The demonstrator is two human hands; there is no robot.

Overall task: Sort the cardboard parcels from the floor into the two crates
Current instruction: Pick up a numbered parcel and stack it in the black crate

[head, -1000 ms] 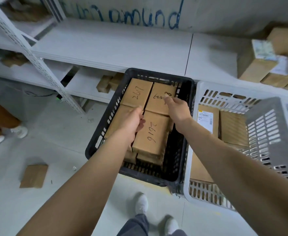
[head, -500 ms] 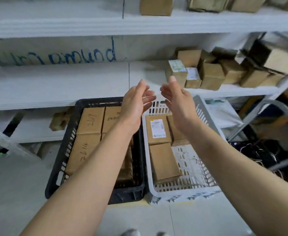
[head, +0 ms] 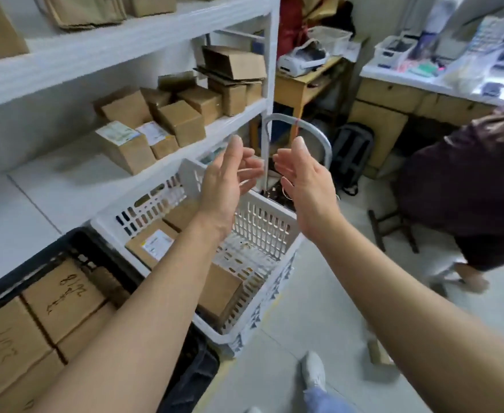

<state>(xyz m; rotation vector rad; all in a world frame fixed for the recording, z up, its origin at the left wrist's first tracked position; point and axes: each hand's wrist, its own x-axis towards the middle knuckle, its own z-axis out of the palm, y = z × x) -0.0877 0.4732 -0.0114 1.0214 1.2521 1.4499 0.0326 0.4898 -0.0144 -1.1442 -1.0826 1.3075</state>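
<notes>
From the head camera, both hands are raised above the white crate (head: 143, 204), palms turned toward each other and a little apart. The left hand (head: 229, 180) is wide open with fingers straight or gently bent, and holds nothing. The right hand (head: 301, 180) is open in the same way, thumb up, also empty. Neither touches the crate or a parcel.

There are two crates. The black crate (head: 74, 242) stands just left of the white one, touching it or nearly so. Three cardboard parcels show inside the white crate: a labelled parcel (head: 152, 245) at its left wall, a plain parcel (head: 221, 290) toward its near corner, and a third parcel (head: 179, 216) partly hidden by the left forearm. In the black crate at least three numbered parcels (head: 63, 296) lie flat side by side.

One small floor parcel (head: 378, 351), blurred, lies right of the white crate. Behind the crate, shelf boxes (head: 182, 120) sit too jumbled to count. A second person (head: 468, 189) crouches well to its right.
</notes>
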